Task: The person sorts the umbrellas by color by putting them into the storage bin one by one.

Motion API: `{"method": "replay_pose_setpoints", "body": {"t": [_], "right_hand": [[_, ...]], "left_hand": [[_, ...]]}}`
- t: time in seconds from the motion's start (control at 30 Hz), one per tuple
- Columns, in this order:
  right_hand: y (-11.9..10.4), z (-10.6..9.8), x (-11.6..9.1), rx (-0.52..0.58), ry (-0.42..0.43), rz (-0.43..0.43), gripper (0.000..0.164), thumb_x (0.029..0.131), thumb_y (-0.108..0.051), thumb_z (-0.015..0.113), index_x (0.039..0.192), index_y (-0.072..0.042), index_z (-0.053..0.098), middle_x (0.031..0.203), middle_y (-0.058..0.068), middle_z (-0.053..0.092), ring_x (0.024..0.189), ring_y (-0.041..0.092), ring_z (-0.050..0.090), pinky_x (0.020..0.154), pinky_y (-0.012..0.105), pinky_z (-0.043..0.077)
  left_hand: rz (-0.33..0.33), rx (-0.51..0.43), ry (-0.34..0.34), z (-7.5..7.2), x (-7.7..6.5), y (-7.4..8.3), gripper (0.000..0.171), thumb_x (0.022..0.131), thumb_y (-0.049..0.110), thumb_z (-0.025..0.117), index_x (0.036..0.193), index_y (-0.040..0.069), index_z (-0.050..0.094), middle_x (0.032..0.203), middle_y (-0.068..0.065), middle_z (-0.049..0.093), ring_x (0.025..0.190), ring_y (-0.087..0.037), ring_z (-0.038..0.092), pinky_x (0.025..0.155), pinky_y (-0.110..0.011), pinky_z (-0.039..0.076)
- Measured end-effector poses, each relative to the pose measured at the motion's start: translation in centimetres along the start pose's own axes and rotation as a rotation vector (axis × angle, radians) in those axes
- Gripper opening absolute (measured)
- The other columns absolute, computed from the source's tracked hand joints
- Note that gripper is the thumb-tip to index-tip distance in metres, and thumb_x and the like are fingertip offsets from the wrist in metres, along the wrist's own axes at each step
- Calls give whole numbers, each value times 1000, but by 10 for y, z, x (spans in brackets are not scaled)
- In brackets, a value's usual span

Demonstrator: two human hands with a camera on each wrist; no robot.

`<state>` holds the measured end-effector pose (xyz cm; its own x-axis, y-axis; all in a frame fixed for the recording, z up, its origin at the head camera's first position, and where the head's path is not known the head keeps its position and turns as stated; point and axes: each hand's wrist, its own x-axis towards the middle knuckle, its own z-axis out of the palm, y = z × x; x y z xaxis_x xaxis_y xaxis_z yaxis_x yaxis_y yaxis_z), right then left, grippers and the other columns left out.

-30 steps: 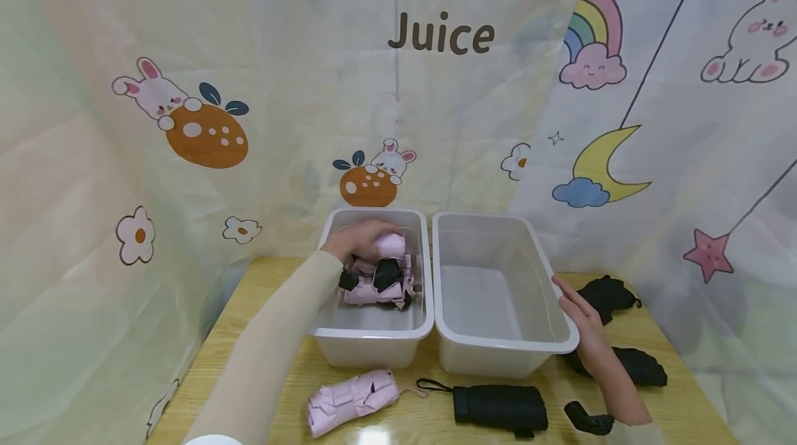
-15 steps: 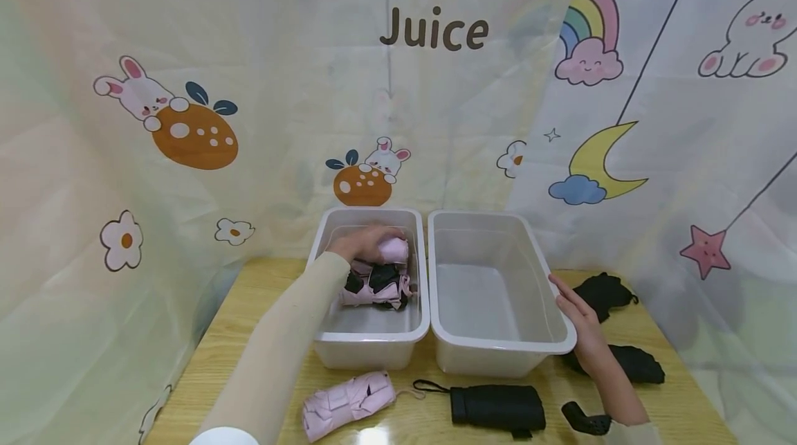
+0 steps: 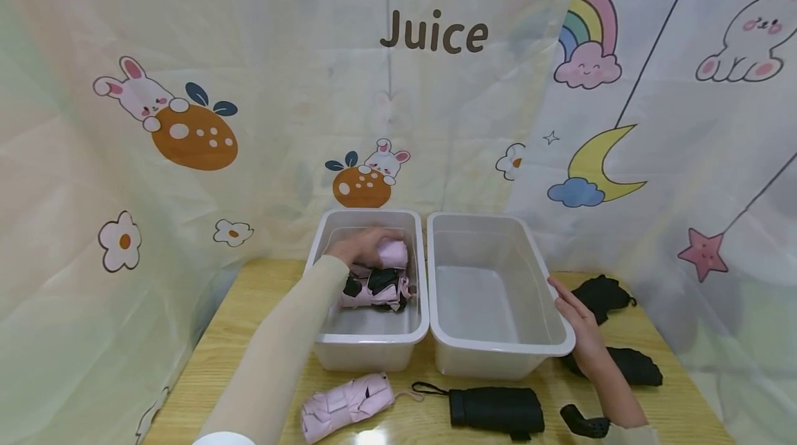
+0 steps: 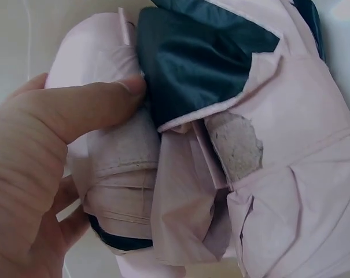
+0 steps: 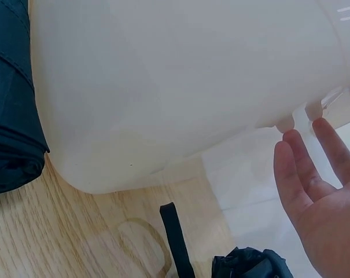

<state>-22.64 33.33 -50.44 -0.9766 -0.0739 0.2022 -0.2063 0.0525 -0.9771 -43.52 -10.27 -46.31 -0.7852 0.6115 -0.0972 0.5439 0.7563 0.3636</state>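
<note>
My left hand [image 3: 361,249] reaches into the left white plastic bin [image 3: 373,338] and grips a folded pink umbrella [image 3: 395,254]. In the left wrist view the thumb lies across this umbrella [image 4: 96,49], with the fingers around its far side. Right beside it in the bin lies a second rolled pink umbrella [image 4: 305,197], its dark lining showing in folds. At the right white bin [image 3: 478,296], my right hand [image 3: 584,338] touches the outer right side. Its fingers are extended, with the fingertips at the bin's wall in the right wrist view.
On the wooden table [image 3: 249,293], a pink folded umbrella [image 3: 346,405] and a black one [image 3: 497,410] lie before the bins. Two more black umbrellas [image 3: 636,366] lie right of them, near a curved black handle [image 3: 584,422]. A printed curtain [image 3: 280,120] hangs behind.
The held pink umbrella has shifted slightly right and toward me, closer to the other one in the bin. The right hand keeps its place at the right bin; the head view tilts slightly.
</note>
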Motion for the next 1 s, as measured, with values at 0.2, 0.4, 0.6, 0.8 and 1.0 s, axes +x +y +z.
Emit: {"method": "replay_pose_setpoints", "body": {"t": [0.2, 0.4, 0.6, 0.8, 1.0], "right_hand": [[-1, 1, -1, 12, 6, 3, 50, 106, -25, 39, 154, -12, 29, 141, -20, 40, 113, 1, 52, 82, 21, 49], [-2, 1, -2, 6, 6, 11, 50, 106, -25, 39, 154, -12, 29, 142, -19, 39, 114, 1, 51, 82, 21, 48], [-2, 0, -2, 16, 4, -4, 50, 106, -25, 39, 154, -12, 29, 144, -18, 38, 114, 1, 51, 82, 20, 48], [0, 1, -4, 16, -14, -2, 51, 106, -24, 39, 154, -11, 28, 140, -21, 41, 113, 1, 52, 82, 21, 49], [-2, 1, -1, 40, 0, -25, 49, 106, -22, 40, 153, -11, 32, 142, -18, 42, 113, 1, 51, 82, 19, 48]], "left_hand": [[-17, -61, 41, -5, -9, 5, 72, 77, 10, 82, 141, 24, 53, 134, -3, 54, 106, -20, 49, 89, -35, 44], [24, -133, 102, -35, -22, 11, 55, 79, 10, 80, 131, 7, 61, 128, -9, 59, 116, -28, 52, 97, -40, 43], [-3, -169, 177, -74, -51, 17, 47, 85, 21, 77, 128, 8, 63, 124, -14, 60, 113, -33, 55, 93, -43, 46], [21, -314, 302, -94, -116, 5, 37, 90, 17, 71, 125, 8, 64, 120, -13, 61, 105, -32, 60, 89, -46, 49], [-7, -426, 429, -91, -191, -24, 36, 94, 19, 66, 128, 8, 61, 125, -15, 59, 105, -31, 60, 85, -46, 50]]}}
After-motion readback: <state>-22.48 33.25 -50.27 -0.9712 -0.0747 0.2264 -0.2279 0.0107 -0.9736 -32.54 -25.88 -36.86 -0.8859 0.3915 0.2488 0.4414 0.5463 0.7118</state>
